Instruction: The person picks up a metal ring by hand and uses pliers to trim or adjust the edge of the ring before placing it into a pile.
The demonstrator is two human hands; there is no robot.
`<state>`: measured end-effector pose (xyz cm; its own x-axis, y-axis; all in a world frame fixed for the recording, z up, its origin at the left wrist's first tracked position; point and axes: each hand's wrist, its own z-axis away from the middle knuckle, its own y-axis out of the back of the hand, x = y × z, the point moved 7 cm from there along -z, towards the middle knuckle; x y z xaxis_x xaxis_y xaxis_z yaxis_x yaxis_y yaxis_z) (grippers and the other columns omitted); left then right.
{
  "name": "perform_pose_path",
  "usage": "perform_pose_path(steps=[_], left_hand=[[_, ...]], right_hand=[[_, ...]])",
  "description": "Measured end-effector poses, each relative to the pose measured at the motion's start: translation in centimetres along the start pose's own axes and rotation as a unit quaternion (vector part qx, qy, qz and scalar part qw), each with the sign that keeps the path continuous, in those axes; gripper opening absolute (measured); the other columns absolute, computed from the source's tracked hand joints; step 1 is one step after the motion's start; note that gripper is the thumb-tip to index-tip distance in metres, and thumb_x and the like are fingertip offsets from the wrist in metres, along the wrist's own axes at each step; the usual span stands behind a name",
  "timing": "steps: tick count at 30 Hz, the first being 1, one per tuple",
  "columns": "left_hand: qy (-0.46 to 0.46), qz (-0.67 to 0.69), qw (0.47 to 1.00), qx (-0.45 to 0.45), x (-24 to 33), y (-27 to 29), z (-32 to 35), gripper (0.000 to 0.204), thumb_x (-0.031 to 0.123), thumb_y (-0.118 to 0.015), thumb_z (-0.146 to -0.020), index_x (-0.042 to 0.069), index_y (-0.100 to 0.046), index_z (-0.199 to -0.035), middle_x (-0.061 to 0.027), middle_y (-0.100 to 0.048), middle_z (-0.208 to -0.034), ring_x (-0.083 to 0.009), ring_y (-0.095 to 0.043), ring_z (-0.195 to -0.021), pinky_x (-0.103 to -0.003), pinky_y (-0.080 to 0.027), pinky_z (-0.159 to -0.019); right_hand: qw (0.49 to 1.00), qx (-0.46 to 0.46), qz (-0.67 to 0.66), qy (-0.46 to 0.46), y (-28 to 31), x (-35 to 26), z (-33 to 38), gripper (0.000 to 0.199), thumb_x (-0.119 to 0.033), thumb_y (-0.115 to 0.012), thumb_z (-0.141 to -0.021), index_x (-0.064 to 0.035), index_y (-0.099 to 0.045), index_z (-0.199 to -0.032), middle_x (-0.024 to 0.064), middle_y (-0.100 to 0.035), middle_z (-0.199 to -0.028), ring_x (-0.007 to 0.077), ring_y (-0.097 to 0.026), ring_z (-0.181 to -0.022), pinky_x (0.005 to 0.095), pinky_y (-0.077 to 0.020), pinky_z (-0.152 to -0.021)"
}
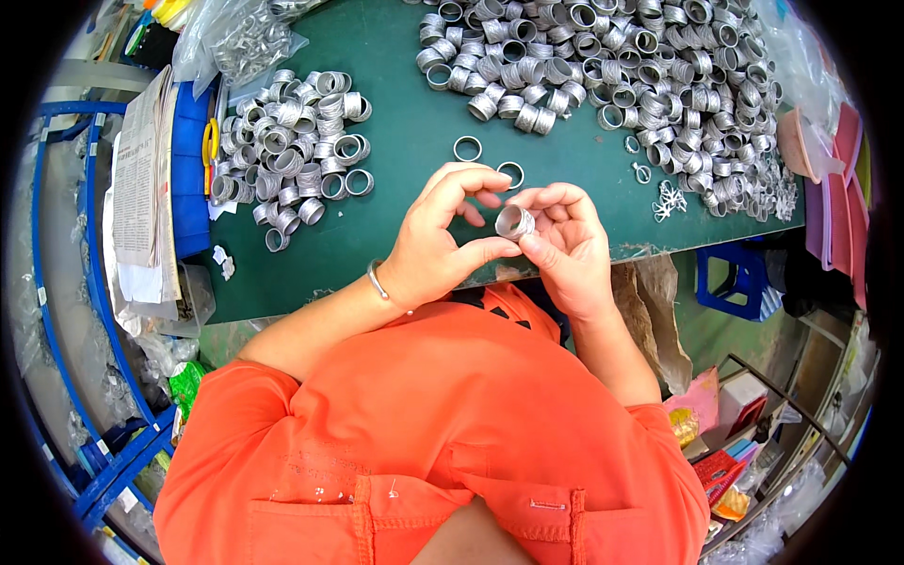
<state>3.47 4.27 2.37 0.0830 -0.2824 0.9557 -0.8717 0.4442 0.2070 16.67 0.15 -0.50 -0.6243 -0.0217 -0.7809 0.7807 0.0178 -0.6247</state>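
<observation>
A short silvery metal ring (509,222) with a ridged outer wall is held just in front of my body, above the near table edge. My right hand (574,254) pinches it between thumb and curled fingers. From the other side, my left hand (438,224) has its thumb tip against the ring's lower edge, with the fingers bent around it. Just beyond my fingers, one loose ring (467,149) lies on the green table (395,240). A second loose ring (510,175) is close to my fingertips and partly hidden by them.
A pile of rings (292,141) lies at the left, and a larger heap (640,75) covers the far right. White scraps (669,201) sit near the right edge. Yellow-handled scissors (210,151) rest against a blue bin (191,174). A blue stool (730,278) stands below the table.
</observation>
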Motion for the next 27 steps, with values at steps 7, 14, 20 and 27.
perform_pose_path(steps=[7, 14, 20, 27], left_hand=[[0.146, 0.241, 0.959, -0.025, -2.0, -1.5, 1.1, 0.05, -0.007, -0.07, -0.076, 0.0, -0.047, -0.12, -0.0085, -0.053, -0.11, -0.0151, -0.058, -0.095, -0.028, -0.051, -0.08], [-0.182, -0.321, 0.916, 0.158, 3.1, 7.6, -0.4, 0.022, -0.004, -0.069, -0.068, 0.006, -0.063, -0.087, -0.0094, -0.059, -0.098, -0.0216, -0.057, -0.091, -0.03, -0.046, -0.076], [-0.05, -0.479, 0.859, 0.174, 1.4, 15.9, -1.0, 0.016, 0.001, -0.068, -0.072, 0.004, -0.064, -0.087, -0.0098, -0.061, -0.098, -0.0254, -0.059, -0.092, -0.034, -0.046, -0.08], [-0.108, -0.479, 0.847, 0.203, 1.9, 14.9, -0.3, 0.011, 0.001, -0.07, -0.075, 0.004, -0.066, -0.084, -0.011, -0.063, -0.098, -0.025, -0.06, -0.091, -0.033, -0.047, -0.079]], right_hand=[[0.968, -0.02, 0.211, 0.136, -0.7, -1.2, 0.9, 0.044, 0.016, -0.055, -0.075, -0.0001, -0.045, -0.115, 0.0144, -0.053, -0.113, 0.023, -0.054, -0.108, 0.0374, -0.0427, -0.097], [0.743, 0.017, 0.632, 0.221, -2.2, -3.2, -1.6, 0.02, -0.001, -0.07, -0.072, -0.0032, -0.062, -0.09, 0.0109, -0.059, -0.1, 0.03, -0.053, -0.097, 0.0386, -0.0424, -0.084], [0.738, 0.011, 0.656, 0.157, -0.7, -1.7, -2.4, 0.015, -0.004, -0.072, -0.073, -0.004, -0.062, -0.084, 0.0099, -0.057, -0.098, 0.0246, -0.055, -0.09, 0.0343, -0.0436, -0.082], [0.972, 0.004, 0.227, 0.065, -0.1, -0.4, -1.5, 0.029, 0.008, -0.066, -0.079, -0.0018, -0.051, -0.101, 0.0124, -0.055, -0.114, 0.0157, -0.057, -0.099, 0.0268, -0.0475, -0.084]])
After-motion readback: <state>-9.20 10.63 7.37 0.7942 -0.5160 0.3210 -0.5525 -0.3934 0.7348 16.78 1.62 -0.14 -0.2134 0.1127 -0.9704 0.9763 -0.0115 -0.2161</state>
